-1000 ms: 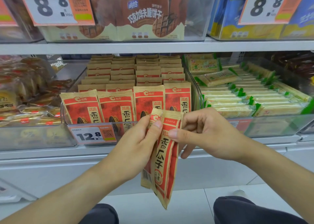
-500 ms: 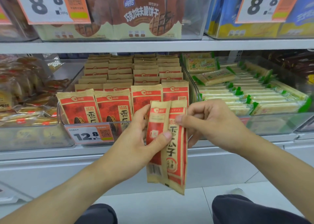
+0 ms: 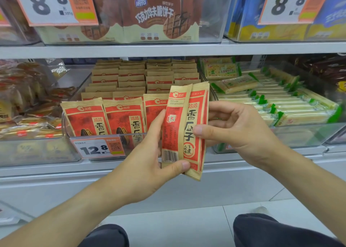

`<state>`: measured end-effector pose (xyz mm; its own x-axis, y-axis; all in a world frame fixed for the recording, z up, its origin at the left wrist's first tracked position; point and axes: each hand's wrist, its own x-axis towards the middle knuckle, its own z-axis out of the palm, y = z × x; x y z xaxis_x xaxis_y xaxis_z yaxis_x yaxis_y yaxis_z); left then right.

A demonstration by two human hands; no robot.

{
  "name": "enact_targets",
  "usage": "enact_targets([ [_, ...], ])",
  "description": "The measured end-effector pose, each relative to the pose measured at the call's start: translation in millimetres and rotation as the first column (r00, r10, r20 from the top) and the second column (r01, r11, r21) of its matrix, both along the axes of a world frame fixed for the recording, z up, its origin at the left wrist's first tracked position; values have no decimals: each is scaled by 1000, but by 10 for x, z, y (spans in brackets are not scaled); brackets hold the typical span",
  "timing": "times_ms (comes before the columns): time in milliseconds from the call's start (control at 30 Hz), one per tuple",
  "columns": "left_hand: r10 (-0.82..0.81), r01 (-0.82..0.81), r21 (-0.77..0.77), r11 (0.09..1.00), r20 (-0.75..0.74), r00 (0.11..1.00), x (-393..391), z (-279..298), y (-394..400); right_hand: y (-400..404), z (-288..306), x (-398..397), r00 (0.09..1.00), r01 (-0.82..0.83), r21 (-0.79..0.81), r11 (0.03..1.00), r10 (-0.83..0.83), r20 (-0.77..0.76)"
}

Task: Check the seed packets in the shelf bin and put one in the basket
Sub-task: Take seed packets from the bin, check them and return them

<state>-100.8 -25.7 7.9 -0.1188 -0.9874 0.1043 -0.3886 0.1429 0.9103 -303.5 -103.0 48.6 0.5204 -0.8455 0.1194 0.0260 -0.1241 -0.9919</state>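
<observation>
A: Closest in?
B: Held upright between both hands: two packets [image 3: 185,128], one showing its back, one its front. Left hand [image 3: 149,162] gripped the lower edge, thumb under the barcode. Right hand [image 3: 237,132] pinched the right side.

A: Behind?
B: Bin [image 3: 104,134] at the shelf's front edge, rows of packets standing inside.

A: Step?
B: Probably checking. Next: keep one, return the other. No basket seen.
</observation>
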Motion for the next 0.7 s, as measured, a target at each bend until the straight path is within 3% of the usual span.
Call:
enact_targets([
  [500, -126, 148, 91, 985, -206, 970, 3, -12, -1, 2, -4, 17, 1000, -14, -34, 999, 14, 3],
  [700, -153, 165, 67, 984, -156, 976, -1, 33, 18, 8, -18, 23, 991, -103, -65, 993, 108, 78],
])
